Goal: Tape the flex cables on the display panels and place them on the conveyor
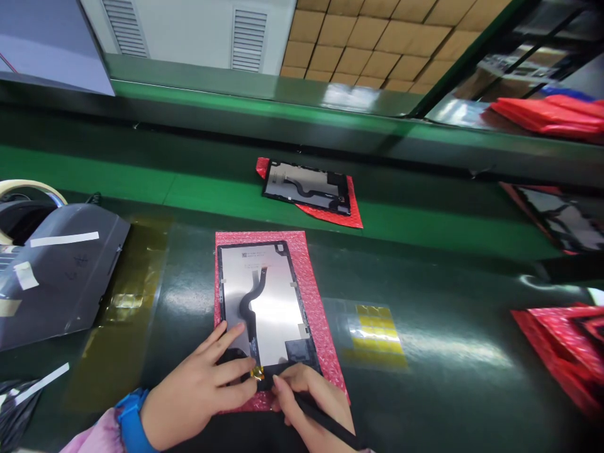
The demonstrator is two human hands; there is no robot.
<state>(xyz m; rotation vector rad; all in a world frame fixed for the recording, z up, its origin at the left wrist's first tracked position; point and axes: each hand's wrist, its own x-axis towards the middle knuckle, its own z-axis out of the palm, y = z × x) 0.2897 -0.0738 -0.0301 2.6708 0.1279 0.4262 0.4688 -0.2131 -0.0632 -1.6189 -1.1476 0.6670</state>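
On the dark green worktop [453,396], directly before the person, one flat screen panel [278,321] was lying with its silvery back upward, upon a red bubble-wrap sheet [324,333] which showed beyond its edges. A black ribbon cable [246,305] ran along this back in a curve, down to a shiny gold patch [257,373] near the lower end. The left hand [201,384], with a blue band [134,421] at the wrist, rested palm down over the lower left part of the panel; its fingers were spread, and two of the tips were just beside the gold patch. From where I stood, the right hand [314,409] was at the lower right, its thumb and fingers pinching a slim black tool [325,423], whose tip was close to the same patch; whether it touched, I could not tell. To the right of the sheet lay some yellow strips [377,327], and at the left stood a grey tape dispenser [75,277] bearing white labels. Farther away, upon a brighter green strip [207,189], a second panel [306,185] was placed on its own red wrap [353,211]. Cardboard boxes [368,38] were stacked behind.
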